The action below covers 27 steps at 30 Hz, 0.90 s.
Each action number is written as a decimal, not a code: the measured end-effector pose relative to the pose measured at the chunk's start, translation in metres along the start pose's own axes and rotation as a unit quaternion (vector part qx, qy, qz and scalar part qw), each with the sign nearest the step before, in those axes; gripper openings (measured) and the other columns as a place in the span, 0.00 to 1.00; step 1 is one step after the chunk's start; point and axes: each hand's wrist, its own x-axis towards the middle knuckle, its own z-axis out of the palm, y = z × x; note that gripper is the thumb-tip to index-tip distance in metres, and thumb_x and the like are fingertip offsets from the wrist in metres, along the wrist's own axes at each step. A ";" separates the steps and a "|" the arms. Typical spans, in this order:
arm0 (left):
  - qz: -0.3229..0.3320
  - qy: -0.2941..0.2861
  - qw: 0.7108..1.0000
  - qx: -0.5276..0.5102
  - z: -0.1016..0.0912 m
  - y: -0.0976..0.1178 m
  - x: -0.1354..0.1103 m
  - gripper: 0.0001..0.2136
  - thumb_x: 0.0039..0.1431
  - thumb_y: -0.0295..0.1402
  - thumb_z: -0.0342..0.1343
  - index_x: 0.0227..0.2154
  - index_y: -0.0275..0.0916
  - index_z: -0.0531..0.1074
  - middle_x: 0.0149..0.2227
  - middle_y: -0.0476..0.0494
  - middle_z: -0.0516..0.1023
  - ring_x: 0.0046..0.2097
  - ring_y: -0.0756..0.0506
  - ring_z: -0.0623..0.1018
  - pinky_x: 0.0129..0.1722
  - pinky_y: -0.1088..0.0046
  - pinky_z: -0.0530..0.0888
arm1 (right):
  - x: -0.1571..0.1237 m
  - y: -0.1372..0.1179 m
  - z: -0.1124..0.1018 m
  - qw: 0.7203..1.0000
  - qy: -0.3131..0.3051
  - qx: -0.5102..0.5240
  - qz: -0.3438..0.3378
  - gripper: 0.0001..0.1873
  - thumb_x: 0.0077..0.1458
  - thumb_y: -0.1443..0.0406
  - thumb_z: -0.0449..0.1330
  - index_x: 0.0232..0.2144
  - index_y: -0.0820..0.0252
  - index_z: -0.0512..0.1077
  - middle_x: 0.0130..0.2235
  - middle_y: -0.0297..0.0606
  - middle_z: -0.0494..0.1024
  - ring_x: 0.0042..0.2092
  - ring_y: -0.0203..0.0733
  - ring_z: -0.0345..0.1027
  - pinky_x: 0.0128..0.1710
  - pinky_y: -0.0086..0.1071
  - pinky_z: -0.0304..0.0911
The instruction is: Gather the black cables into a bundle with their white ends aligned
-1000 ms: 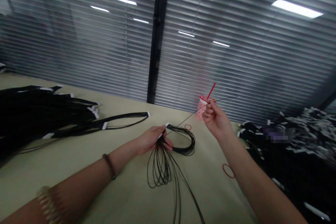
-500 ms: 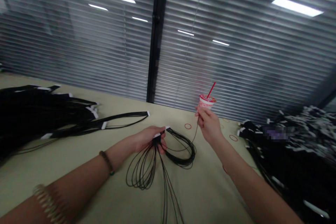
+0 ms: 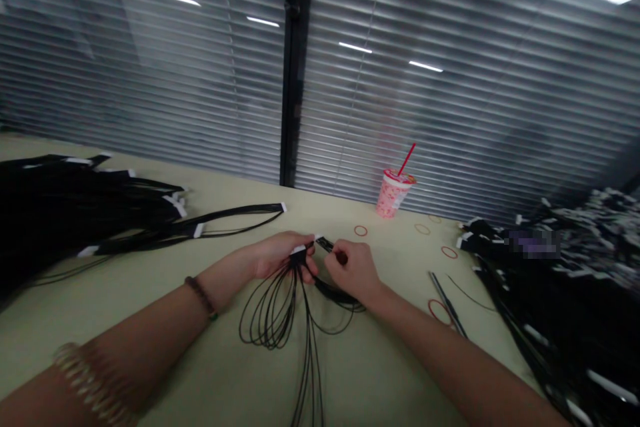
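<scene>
My left hand (image 3: pixel 277 255) is closed around the connector end of a black wire harness (image 3: pixel 299 256). Two white connectors show at its fingertips. Thin wires hang from the lower one in loops, and several longer strands run down toward the near edge of the view. From the upper white connector (image 3: pixel 319 237), black wires lead to my right hand (image 3: pixel 356 270), whose fingers are pinched on them just to its right. A darker bundle curves beneath the right hand. Exactly which strands the right fingers grip is hidden.
A heap of black harnesses (image 3: pixel 90 213) with white connectors lies left; another pile (image 3: pixel 565 307) lies right. A pink cup (image 3: pixel 393 197) with a red straw stands at the back. Rubber bands and a dark pen-like tool (image 3: pixel 449 303) lie near my right forearm.
My right hand has come down and left from in front of the cup to the connector beside my left hand. The single wire it had pulled out is no longer stretched. My left hand keeps its hold.
</scene>
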 end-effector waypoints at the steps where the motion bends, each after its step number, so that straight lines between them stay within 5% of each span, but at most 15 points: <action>1: -0.003 0.004 1.000 0.000 0.000 0.000 0.000 0.13 0.53 0.41 0.48 0.24 0.35 0.63 0.20 0.41 0.75 0.20 0.46 0.75 0.19 0.75 0.68 | 0.000 0.000 0.000 1.000 -0.005 -0.008 0.000 0.10 0.44 0.66 0.52 0.15 0.62 0.64 0.15 0.31 0.63 0.19 0.30 0.54 0.21 0.25 0.45; 27: 0.006 0.000 1.000 -0.013 -0.001 -0.002 0.001 0.12 0.53 0.40 0.48 0.24 0.34 0.64 0.20 0.41 0.75 0.20 0.46 0.75 0.18 0.75 0.68 | 0.000 0.001 0.002 1.000 -0.013 -0.021 -0.012 0.10 0.45 0.67 0.51 0.16 0.63 0.66 0.17 0.33 0.66 0.20 0.31 0.57 0.22 0.25 0.47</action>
